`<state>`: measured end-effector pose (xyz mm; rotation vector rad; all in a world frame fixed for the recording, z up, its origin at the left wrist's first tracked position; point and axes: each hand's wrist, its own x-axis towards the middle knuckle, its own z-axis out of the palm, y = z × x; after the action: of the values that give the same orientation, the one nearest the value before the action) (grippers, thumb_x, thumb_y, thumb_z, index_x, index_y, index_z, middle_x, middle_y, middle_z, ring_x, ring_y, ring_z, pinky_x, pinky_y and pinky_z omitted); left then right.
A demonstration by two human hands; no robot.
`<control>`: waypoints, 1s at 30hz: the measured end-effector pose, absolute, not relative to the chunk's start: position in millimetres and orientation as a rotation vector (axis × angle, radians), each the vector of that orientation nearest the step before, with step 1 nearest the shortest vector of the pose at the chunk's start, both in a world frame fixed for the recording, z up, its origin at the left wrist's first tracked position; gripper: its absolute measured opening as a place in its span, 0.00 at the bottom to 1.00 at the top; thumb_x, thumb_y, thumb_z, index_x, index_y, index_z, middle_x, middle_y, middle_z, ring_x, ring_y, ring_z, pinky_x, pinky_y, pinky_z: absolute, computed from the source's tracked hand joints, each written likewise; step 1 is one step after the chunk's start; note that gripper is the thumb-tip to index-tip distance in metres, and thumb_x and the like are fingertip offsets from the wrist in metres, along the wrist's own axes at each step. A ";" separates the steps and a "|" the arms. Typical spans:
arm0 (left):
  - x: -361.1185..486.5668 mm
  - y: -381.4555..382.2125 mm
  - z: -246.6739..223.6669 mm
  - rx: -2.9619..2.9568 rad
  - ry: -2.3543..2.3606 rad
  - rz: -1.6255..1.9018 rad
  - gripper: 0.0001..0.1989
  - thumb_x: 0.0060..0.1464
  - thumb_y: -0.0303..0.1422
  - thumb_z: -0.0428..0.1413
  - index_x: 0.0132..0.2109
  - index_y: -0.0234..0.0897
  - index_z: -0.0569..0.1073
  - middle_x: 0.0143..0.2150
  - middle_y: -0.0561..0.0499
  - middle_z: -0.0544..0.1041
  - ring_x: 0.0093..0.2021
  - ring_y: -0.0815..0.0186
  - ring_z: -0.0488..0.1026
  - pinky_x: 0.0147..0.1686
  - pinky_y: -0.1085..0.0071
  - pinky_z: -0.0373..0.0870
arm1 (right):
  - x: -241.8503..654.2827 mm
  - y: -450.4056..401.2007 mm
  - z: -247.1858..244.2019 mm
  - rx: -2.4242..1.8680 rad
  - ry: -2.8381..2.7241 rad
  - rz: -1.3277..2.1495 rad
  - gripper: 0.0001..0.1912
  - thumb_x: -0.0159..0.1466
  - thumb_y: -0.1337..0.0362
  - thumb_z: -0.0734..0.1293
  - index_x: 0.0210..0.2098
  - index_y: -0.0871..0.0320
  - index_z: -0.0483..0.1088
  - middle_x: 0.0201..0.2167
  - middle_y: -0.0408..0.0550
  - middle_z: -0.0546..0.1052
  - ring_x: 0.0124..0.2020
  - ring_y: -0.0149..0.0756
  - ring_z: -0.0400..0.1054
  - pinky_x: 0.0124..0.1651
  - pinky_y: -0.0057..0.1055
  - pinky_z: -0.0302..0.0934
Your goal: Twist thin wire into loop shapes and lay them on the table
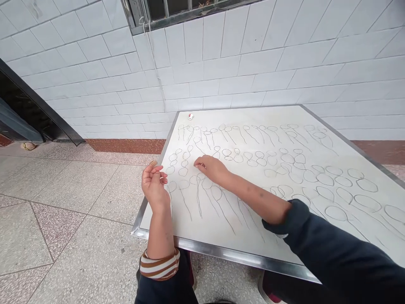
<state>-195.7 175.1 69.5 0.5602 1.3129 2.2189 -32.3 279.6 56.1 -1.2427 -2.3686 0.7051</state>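
Observation:
Over the left edge of the white tabletop [234,118], my left hand [155,183] is raised with fingers curled and the thumb against them. Anything it holds is too small to make out. My right hand [210,166] is closed in a pinch low over the board, fingertips pointing left. What sits between those fingertips is hidden or too thin to name. Around both hands are rows of thin dark loops [217,193], many with long tails. Figure-eight shapes [183,168] lie just left of my right fingertips. Whether they are wire, thread or drawn lines I cannot tell.
A small white and red object [190,117] sits near the far left corner. Metal trim [234,254] borders the board. Behind it stands a white tiled wall [215,84] with a barred window [177,8] and hanging cord [155,63]. Stone-patterned floor [104,253] lies left.

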 end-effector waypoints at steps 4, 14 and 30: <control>-197.4 175.0 67.4 0.585 1.292 2.138 0.16 0.44 0.26 0.57 0.44 0.37 0.75 0.36 0.51 0.74 0.25 0.75 0.67 0.22 0.77 0.58 | -69.4 313.3 37.7 -1.192 -2.474 0.575 0.12 0.67 0.70 0.59 0.42 0.55 0.73 0.43 0.49 0.73 0.44 0.37 0.66 0.35 0.29 0.60; -193.0 172.7 67.7 0.674 1.286 2.055 0.16 0.46 0.28 0.57 0.45 0.37 0.75 0.37 0.50 0.74 0.26 0.75 0.67 0.23 0.77 0.58 | -83.3 327.7 16.2 -0.967 -2.739 0.259 0.10 0.67 0.74 0.60 0.37 0.60 0.73 0.39 0.52 0.73 0.41 0.37 0.62 0.30 0.29 0.52; -126.7 125.2 109.8 1.015 1.170 1.568 0.21 0.56 0.43 0.57 0.55 0.42 0.70 0.46 0.45 0.75 0.45 0.62 0.74 0.45 0.64 0.68 | 42.7 160.1 100.3 -1.104 -2.174 -0.223 0.11 0.68 0.71 0.58 0.36 0.55 0.71 0.34 0.46 0.74 0.34 0.33 0.64 0.25 0.29 0.47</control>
<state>-126.7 125.2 109.8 1.0146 1.1703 1.5684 42.7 160.1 100.3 -1.1035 -2.1741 -0.2228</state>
